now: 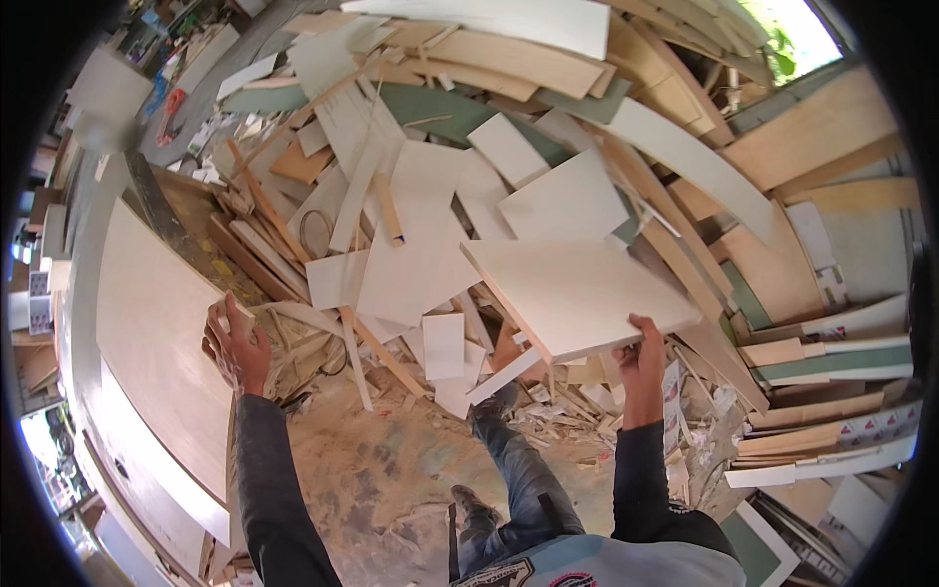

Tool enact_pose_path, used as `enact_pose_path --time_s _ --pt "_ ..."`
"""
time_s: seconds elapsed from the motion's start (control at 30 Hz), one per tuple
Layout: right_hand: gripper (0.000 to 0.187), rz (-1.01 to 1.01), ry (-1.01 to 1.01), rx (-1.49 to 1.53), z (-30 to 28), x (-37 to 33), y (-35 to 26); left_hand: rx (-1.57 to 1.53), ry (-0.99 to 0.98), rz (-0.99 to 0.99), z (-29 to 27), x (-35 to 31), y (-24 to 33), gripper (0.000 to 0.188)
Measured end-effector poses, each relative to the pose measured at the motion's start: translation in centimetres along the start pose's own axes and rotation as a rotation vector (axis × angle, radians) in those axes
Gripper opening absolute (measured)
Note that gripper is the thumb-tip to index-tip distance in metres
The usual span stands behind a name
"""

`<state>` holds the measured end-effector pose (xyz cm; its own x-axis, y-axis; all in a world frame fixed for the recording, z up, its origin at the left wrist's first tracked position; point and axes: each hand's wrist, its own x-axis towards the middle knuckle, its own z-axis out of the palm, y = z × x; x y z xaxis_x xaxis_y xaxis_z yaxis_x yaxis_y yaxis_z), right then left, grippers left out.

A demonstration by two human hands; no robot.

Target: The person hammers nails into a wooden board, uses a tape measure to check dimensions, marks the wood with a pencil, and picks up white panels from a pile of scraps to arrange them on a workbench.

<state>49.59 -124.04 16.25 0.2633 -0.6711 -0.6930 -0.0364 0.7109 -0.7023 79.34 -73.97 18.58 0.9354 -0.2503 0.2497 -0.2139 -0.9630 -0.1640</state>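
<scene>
Right hand (641, 367) grips white board (587, 289) — left hand (238, 347) at tan panel (156, 313)

Dark print (499, 574) and pink print (572, 580) on pale-blue shirt (636, 564); red-marked strip (880, 425) at right; wording illegible.

A woodworking shop, by the look of it — a heap of board offcuts (425, 186) spreads over a dusty floor (362, 465) littered with wood scraps (577, 423) — and large wooden panels (812, 134) stand along the right side.
</scene>
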Motion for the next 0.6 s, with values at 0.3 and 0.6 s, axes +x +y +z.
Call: enact_pose_path --time_s 0.3,0.6 --pt "0.023 0.058 -0.214 0.293 -11.7 -17.2 2.8 -0.555 0.02 -0.174 -2.3 -6.5 3.2 0.086" --pt "0.037 0.067 -0.701 0.27 -16.7 -37.1 17.6 -2.086 -0.377 -0.382 -22.9 -35.8 3.2 0.065"
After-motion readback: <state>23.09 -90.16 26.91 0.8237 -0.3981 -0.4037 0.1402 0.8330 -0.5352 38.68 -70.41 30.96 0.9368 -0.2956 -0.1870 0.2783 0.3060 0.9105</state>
